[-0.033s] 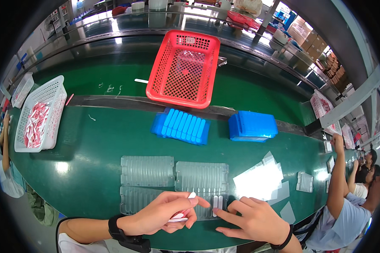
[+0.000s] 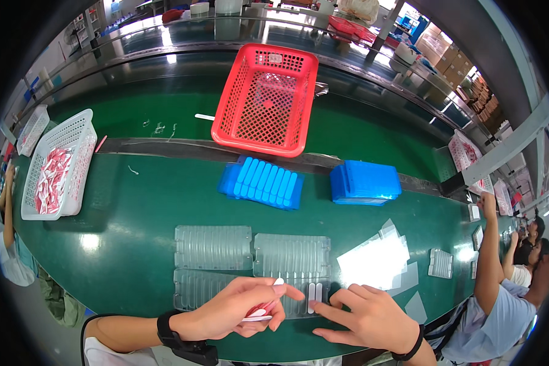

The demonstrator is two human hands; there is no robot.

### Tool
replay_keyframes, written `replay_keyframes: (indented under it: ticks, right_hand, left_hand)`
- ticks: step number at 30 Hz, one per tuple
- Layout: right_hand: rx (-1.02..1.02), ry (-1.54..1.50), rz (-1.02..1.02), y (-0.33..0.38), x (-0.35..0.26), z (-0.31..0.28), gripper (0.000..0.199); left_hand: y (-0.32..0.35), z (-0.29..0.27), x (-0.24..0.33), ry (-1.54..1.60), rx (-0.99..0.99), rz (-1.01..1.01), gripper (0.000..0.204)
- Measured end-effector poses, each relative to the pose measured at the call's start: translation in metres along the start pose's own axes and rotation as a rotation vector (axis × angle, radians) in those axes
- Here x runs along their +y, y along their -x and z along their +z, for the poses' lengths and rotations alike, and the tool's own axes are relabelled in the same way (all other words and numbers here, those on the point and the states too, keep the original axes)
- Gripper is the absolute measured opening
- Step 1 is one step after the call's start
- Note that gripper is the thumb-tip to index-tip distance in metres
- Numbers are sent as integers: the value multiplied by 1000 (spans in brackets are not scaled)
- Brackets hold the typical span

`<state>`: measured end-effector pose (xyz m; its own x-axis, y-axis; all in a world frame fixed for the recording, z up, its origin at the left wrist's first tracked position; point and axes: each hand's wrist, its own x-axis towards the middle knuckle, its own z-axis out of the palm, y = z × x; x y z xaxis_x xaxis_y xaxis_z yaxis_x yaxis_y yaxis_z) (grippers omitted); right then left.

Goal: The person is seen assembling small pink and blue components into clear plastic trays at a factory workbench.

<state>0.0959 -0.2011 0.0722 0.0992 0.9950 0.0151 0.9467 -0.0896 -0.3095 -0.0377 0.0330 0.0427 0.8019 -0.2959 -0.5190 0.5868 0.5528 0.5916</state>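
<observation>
Closed around several small pink-and-white nail files (image 2: 259, 313), my left hand (image 2: 241, 305) hovers over the near clear trays. One white file end (image 2: 279, 282) sticks up between its thumb and index finger. My right hand (image 2: 366, 317) has its fingers apart. Its index fingertip touches or nearly touches two white nail files (image 2: 315, 297) lying side by side in the slots of the near right clear plastic tray (image 2: 294, 310). Other ribbed clear trays adjoin it: one at the far left (image 2: 213, 247), one at the far right (image 2: 292, 253), one at the near left (image 2: 195, 290), partly hidden by my left hand.
Beyond the trays lie blue slotted trays (image 2: 265, 181) and a blue stack (image 2: 365, 182). A red basket (image 2: 221, 131) stands behind them. Clear sheets (image 2: 372, 259) are spread on the right. At left, a white basket (image 2: 79, 177) holds pink-and-white files. Co-workers sit at both sides.
</observation>
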Motion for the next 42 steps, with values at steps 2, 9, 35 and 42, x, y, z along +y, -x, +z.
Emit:
replay_keyframes:
  ticks: [2,9,35,42]
  right_hand:
    - [28,23,80,-3,-5,-5,40]
    - [4,86,134,-4,-6,-9,36]
    - [81,-558,-113,-58,-8,5,24]
    - [10,-688,-44,-55,-2,3,16]
  left_hand:
    - [0,-1,0,57,-49,-6,51]
    - [-3,-2,-7,76,-116,-26,62]
    - [-5,-8,-20,-144,-241,-313,110]
    - [0,4,-6,-203,-207,-214,102]
